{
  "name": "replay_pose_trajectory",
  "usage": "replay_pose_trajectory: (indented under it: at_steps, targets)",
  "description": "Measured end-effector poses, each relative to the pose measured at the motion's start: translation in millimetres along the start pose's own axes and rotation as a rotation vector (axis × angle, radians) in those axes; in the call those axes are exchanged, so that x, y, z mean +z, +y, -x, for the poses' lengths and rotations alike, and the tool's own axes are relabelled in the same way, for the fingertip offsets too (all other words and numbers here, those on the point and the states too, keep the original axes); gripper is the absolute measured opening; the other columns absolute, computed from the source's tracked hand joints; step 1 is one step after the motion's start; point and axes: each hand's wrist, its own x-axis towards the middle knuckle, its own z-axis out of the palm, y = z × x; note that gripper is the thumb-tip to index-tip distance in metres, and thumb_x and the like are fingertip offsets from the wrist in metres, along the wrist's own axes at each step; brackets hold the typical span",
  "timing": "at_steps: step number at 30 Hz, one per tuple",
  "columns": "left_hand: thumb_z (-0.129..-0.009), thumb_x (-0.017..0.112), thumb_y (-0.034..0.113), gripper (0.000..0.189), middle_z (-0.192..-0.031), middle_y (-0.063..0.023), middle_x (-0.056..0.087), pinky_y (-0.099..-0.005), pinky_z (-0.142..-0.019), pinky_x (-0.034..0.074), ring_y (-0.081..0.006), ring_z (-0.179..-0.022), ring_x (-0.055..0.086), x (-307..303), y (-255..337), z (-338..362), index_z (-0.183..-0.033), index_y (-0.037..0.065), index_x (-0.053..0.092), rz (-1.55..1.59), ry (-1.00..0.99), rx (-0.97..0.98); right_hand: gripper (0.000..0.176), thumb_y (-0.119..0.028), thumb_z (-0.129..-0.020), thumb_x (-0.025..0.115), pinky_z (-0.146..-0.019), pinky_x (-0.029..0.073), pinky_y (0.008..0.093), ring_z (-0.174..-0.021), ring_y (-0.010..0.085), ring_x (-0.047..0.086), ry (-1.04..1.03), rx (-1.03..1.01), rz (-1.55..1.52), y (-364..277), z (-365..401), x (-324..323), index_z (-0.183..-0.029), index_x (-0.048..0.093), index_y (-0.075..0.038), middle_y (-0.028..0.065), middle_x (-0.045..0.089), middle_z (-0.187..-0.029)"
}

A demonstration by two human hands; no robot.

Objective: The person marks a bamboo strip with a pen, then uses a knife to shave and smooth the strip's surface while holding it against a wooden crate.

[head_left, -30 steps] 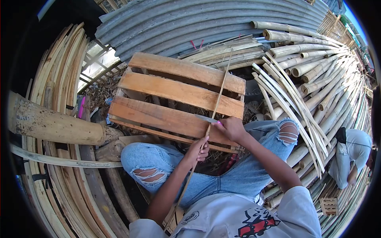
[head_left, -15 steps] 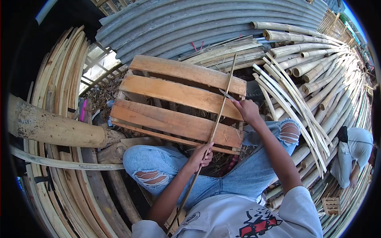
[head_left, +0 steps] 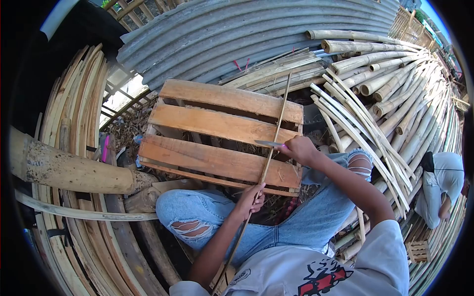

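Note:
A long thin bamboo strip (head_left: pixel 281 114) slants across the slatted wooden crate (head_left: pixel 207 122) in front of me and runs back past my lap. My left hand (head_left: pixel 250 201) is closed around the strip just off the crate's near edge. In my right hand (head_left: pixel 302 149) is a knife (head_left: pixel 268 143) with a pinkish handle, mostly covered by my fingers. Its blade lies across the strip above the crate's slats, pointing left. A small shaving rests on the nearest wide slat.
Thick bamboo poles (head_left: pixel 345 47) and pale split strips (head_left: pixel 363 135) are heaped at the right. A large bamboo pole (head_left: pixel 74 163) juts in from the left beside stacked slats (head_left: pixel 74 108). Corrugated sheeting (head_left: pixel 247 34) stands behind the crate. Another person (head_left: pixel 442 185) bends over at far right.
My right hand has drawn the knife down along the strip toward me, and the blade now points more to the left. My left hand keeps its hold on the strip.

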Motion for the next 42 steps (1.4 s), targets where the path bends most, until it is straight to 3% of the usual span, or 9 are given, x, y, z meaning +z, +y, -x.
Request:
replay_pose_trajectory:
  at_steps: [9,14,20,24,26,28,30,34,42]
  targets:
    - [-0.092,0.05,0.042,0.038,-0.05,0.0055,0.031,-0.0184,-0.031,0.019,-0.0032,-0.034,0.024,-1.5,2.4,-3.6,-0.07,0.014,0.041,0.067,-0.045,-0.056,0.064,-0.056,-0.09,0.04,-0.053,0.048,0.0448,-0.059,0.0349,0.062,0.099,0.245,0.08,53.8,-33.2,-9.6,-0.061,0.064,-0.004,0.0189,0.059,-0.059]
    - [-0.093,0.05,0.043,0.038,-0.05,0.0055,0.031,-0.0187,-0.031,0.02,-0.0033,-0.034,0.024,-4.6,-0.8,0.1,-0.07,0.014,0.041,0.087,-0.06,-0.063,0.061,-0.054,-0.091,0.04,-0.06,0.049,0.0459,-0.062,0.0373,0.061,-0.13,-0.015,-0.02,17.3,0.5,-5.0,-0.069,0.065,-0.002,0.0199,0.06,-0.062]
    - [-0.094,0.048,0.042,0.037,-0.05,0.0052,0.032,-0.0186,-0.03,0.019,-0.0031,-0.033,0.023,-2.3,-9.7,11.0,-0.071,0.013,0.04,0.057,-0.044,-0.089,0.057,-0.051,-0.091,0.041,-0.062,0.051,0.0458,-0.071,0.0354,0.064,0.141,0.477,0.25,143.0,-52.7,-25.0,-0.075,0.066,-0.003,0.0191,0.064,-0.073]
    - [-0.095,0.046,0.04,0.036,-0.05,0.0049,0.032,-0.0182,-0.03,0.019,-0.0031,-0.033,0.023,-5.7,-4.7,16.2,-0.071,0.013,0.04,0.095,-0.041,-0.097,0.056,-0.048,-0.092,0.042,-0.061,0.05,0.0454,-0.07,0.0339,0.064,0.272,0.358,0.266,160.1,-45.2,-19.5,-0.073,0.066,-0.001,0.0177,0.065,-0.074]
    - [-0.095,0.046,0.04,0.036,-0.05,0.0047,0.032,-0.0178,-0.03,0.019,-0.0031,-0.033,0.023,-3.0,-3.4,13.0,-0.071,0.013,0.04,0.093,-0.016,-0.048,0.058,-0.05,-0.092,0.043,-0.054,0.047,0.0423,-0.058,0.03,0.061,0.399,0.262,0.057,175.9,-49.6,-6.6,-0.071,0.06,0.001,0.0144,0.06,-0.062]
    - [-0.094,0.049,0.04,0.036,-0.051,0.0043,0.032,-0.0184,-0.03,0.02,-0.003,-0.034,0.026,0.6,0.9,11.1,-0.071,0.013,0.041,0.093,-0.007,-0.052,0.057,-0.052,-0.091,0.046,-0.047,0.043,0.036,-0.046,0.0232,0.056,0.278,0.644,-0.684,148.5,-53.0,-19.8,-0.07,0.056,0.0,0.0099,0.053,-0.053]
    - [-0.093,0.05,0.039,0.036,-0.051,0.0041,0.033,-0.0187,-0.03,0.02,-0.0032,-0.034,0.026,3.4,0.0,10.6,-0.071,0.013,0.041,0.085,-0.008,-0.048,0.053,-0.053,-0.085,0.056,-0.043,0.043,0.024,-0.043,0.0129,0.055,0.203,0.586,-1.05,105.8,-47.1,-28.6,-0.066,0.052,-0.004,0.005,0.055,-0.052]
    - [-0.093,0.05,0.039,0.035,-0.051,0.0038,0.034,-0.0189,-0.03,0.021,-0.0036,-0.033,0.027,9.2,-6.1,15.0,-0.073,0.012,0.04,0.005,0.013,-0.003,0.047,-0.032,-0.081,0.068,-0.056,0.058,0.0335,-0.065,0.0235,0.066,0.122,0.587,-1.296,70.2,-56.8,-13.5,-0.101,0.054,0.008,0.0211,0.063,-0.088]
    - [-0.093,0.051,0.04,0.035,-0.053,0.0034,0.037,-0.0194,-0.03,0.025,-0.004,-0.034,0.033,21.8,-21.7,29.1,-0.076,0.011,0.039,-0.153,0.087,0.06,0.028,-0.017,-0.082,0.066,-0.064,0.06,0.0367,-0.073,0.0254,0.068,0.125,0.478,-1.551,72.9,-82.3,6.9,-0.094,0.054,0.005,0.0171,0.064,-0.087]
